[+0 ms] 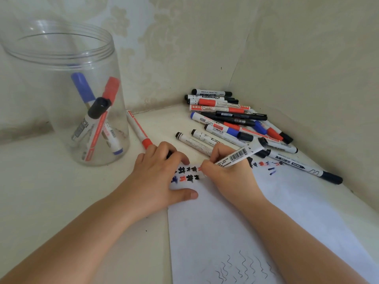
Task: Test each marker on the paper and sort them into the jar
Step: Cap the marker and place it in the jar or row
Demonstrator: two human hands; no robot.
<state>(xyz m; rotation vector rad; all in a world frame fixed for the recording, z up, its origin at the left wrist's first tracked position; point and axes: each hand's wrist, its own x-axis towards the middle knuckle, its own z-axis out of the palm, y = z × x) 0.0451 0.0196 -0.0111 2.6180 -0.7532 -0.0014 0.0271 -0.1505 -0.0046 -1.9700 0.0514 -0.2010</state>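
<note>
My right hand (227,173) grips a white marker (240,154) with a barcode and holds its tip down on the white paper (225,232), among black, red and blue test marks. My left hand (160,177) rests on the paper's left edge with the thumb spread out. Its curled fingers seem to hold a small dark thing, perhaps a cap, mostly hidden. A clear plastic jar (61,58) stands at the left with several markers inside, red, blue and black capped.
A pile of several markers (231,117) lies in the corner at the back right. One red-capped marker (137,129) lies beside the jar, just beyond my left hand. A black marker (303,167) lies along the paper's right side. Walls close in behind and to the right.
</note>
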